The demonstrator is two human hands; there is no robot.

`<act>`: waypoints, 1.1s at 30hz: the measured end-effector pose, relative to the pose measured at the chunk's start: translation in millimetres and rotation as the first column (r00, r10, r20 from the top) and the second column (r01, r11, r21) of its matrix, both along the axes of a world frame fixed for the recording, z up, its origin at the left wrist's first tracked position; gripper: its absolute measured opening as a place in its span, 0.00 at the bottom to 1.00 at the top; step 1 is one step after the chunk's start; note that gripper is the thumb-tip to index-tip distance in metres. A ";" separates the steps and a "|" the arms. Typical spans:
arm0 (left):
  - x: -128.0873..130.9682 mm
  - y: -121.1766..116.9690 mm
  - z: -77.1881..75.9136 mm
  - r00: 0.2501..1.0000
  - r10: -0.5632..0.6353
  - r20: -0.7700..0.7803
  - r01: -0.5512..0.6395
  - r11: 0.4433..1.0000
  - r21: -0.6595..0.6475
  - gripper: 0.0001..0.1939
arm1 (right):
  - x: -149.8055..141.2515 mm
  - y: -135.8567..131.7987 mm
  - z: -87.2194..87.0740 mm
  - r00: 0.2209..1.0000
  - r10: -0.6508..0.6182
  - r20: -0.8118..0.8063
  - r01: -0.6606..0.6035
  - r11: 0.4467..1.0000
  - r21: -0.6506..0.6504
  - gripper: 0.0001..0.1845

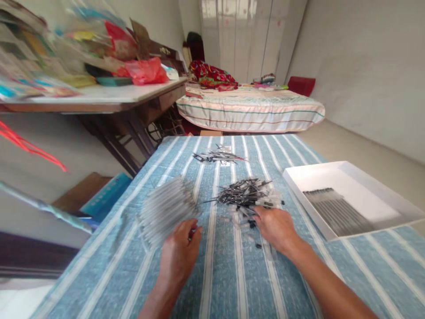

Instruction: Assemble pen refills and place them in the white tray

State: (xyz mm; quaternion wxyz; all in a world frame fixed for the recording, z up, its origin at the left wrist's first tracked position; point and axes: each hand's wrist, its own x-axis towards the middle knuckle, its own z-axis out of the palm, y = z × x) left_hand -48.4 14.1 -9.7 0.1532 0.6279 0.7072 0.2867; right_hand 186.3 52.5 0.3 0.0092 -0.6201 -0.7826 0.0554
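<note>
Altogether, two hands (181, 246) (276, 227), one tube stack (168, 210), one white box (360, 197).

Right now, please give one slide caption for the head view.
Right hand at a loose heap of small black and clear plastic parts, left hand near thin translucent grey tubes.

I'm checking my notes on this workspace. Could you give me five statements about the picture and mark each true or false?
1. The right hand is at the near edge of the dark pile. True.
2. The white box holds a row of thin rods. True.
3. The left hand is inside the white box. False: it is beside the translucent tubes.
4. The tablecloth is plain red. False: it is blue with white stripes.
5. A bed stands beyond the table. True.
</note>
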 end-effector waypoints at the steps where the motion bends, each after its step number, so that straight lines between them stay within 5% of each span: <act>1: -5.6 1.0 -0.4 0.996 0.014 -0.085 -0.014 1.000 0.002 0.15 | -2.7 1.7 -2.6 0.999 -0.015 0.033 0.015 1.000 0.009 0.12; 7: -11.6 0.0 5.5 0.901 -0.004 -0.434 -0.080 0.981 -0.174 0.13 | -7.2 4.4 -15.5 0.995 -0.025 0.101 0.022 0.999 0.036 0.12; 15: -2.7 -0.3 8.3 0.870 0.001 -0.492 -0.127 0.966 -0.224 0.12 | 20.1 -1.9 -21.8 0.984 -0.063 -0.165 0.078 0.993 0.090 0.13; 23: 0.2 -2.3 6.3 0.825 -0.006 -0.565 -0.140 0.966 -0.215 0.12 | 46.8 -3.5 -24.5 0.696 -0.016 -0.718 -0.010 0.999 -0.032 0.12; 33: 0.9 -6.4 8.2 0.822 -0.118 -0.557 -0.054 0.958 -0.283 0.12 | 41.6 -6.7 -23.4 0.519 -0.103 -0.848 -0.122 0.974 -0.193 0.12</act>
